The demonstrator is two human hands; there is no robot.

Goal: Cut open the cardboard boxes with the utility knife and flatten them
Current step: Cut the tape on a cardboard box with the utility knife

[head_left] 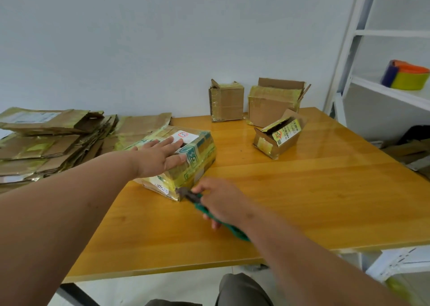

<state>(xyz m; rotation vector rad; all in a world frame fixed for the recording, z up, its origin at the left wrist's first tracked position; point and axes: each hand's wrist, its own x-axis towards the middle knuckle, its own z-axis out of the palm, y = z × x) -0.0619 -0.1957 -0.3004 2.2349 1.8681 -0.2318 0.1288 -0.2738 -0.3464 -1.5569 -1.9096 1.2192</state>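
Note:
A taped cardboard box [197, 161] with yellow tape and a white label lies on the wooden table [302, 201]. My left hand [160, 155] rests flat on its top, fingers spread. My right hand [218, 201] grips a green utility knife [195, 199], whose blade tip touches the box's near bottom corner. Three more boxes stand further back: a small upright one [226, 102], a larger one with an open flap [272, 105], and a small open one [279, 138] lying at the right.
A pile of flattened cardboard [46, 142] covers the table's left end. A white metal shelf [384, 89] stands at the right with coloured tape rolls [406, 75] on it. More cardboard scraps [409, 152] lie beyond the table's right edge.

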